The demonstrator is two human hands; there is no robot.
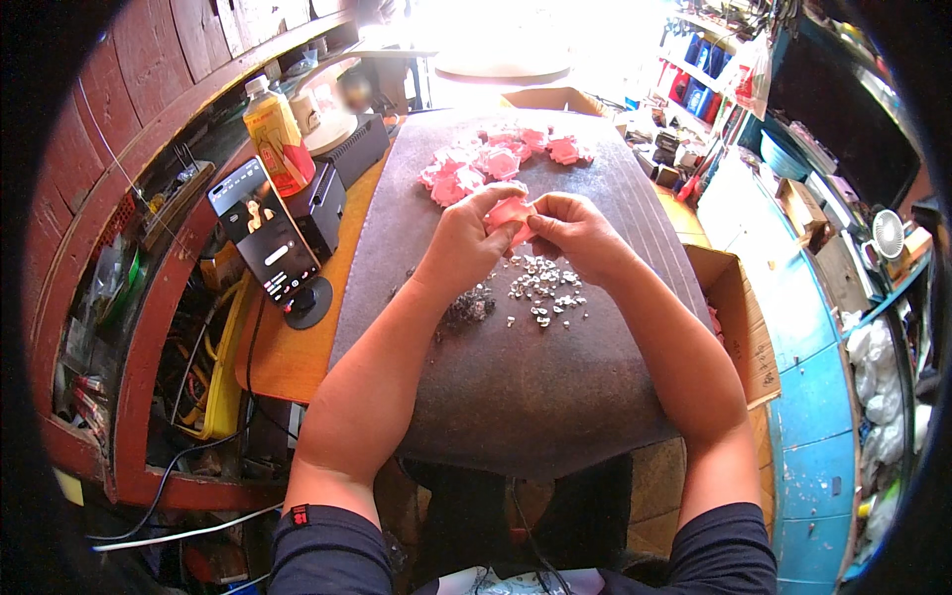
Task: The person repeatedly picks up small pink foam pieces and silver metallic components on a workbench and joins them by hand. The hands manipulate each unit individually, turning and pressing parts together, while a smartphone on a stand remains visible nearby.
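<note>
Both hands, left hand (464, 238) and right hand (573, 230), pinch a pink flower (510, 211) above the grey mat (516, 387); steady fingertip pressure seems best, near the silver bits (543, 293).

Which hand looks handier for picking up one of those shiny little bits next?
Probably the right hand: the shiny bits lie just under it, while the left hand pinches the pink piece from above.

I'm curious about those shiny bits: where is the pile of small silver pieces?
The small silver pieces lie mid-frame on the grey mat, just below both hands, right of a darker pile.
</note>
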